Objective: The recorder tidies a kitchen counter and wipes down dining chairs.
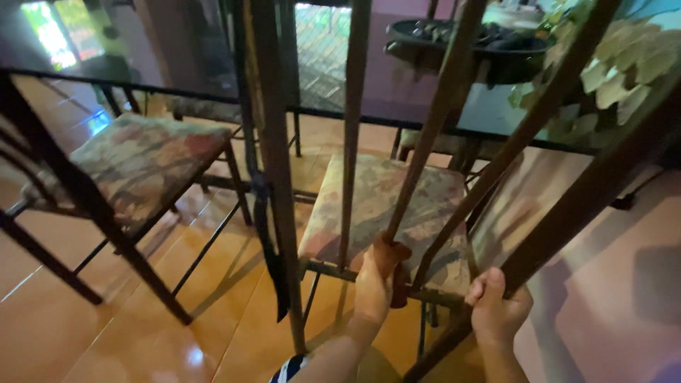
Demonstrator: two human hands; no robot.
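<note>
A dark metal chair with a patterned cushion seat [386, 206] stands right in front of me, its back bars rising close to the camera. My left hand [379, 273] is closed around the lower end of a slanted back bar [425, 142] near the seat's rear edge. My right hand [496, 305] grips the chair's thick outer frame post [589, 191] on the right side. A striped sleeve edge shows at my left forearm.
A second cushioned chair [142, 163] stands to the left, tucked under a dark glass-topped table [397, 85]. A dark bowl [482, 39] and pale leaves [624, 64] sit on the table. Glossy orange floor tiles [142, 319] lie below.
</note>
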